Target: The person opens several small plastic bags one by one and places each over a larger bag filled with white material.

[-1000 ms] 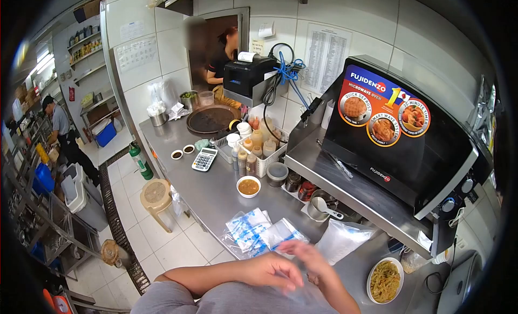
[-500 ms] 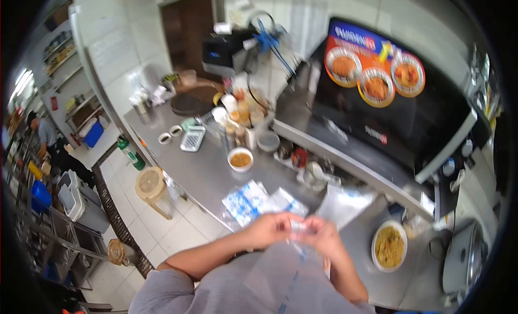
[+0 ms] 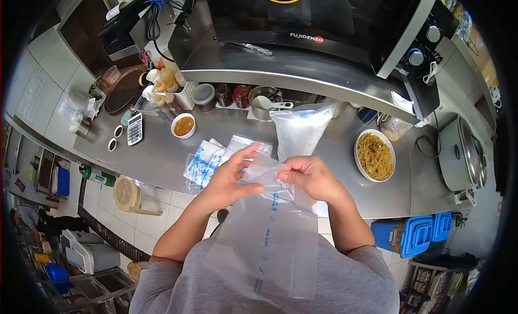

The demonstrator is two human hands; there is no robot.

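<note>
A clear plastic bag (image 3: pixel 288 227) with blue lettering hangs in front of the grey shirt. My right hand (image 3: pixel 312 176) pinches its upper edge between thumb and fingers. At the other side of the bag's top, my left hand (image 3: pixel 231 179) has its thumb and fingers spread apart, with the film lying against the fingers. Flat plastic packs with blue print (image 3: pixel 208 161) lie on the counter just beyond my left hand. Behind my right hand stands a filled, cloudy white plastic bag (image 3: pixel 303 131).
On the steel counter (image 3: pixel 345 200) are a bowl of noodles (image 3: pixel 375 156), a small bowl of brown soup (image 3: pixel 183 126), a calculator (image 3: pixel 135 129) and a rice cooker (image 3: pixel 461 157). A microwave (image 3: pixel 324 33) sits on the raised shelf. Another person (image 3: pixel 32 219) is far left.
My hands have moved apart, and my left fingers have spread. The plastic bag now hangs unfolded and visible. The head view has turned and tilted downward.
</note>
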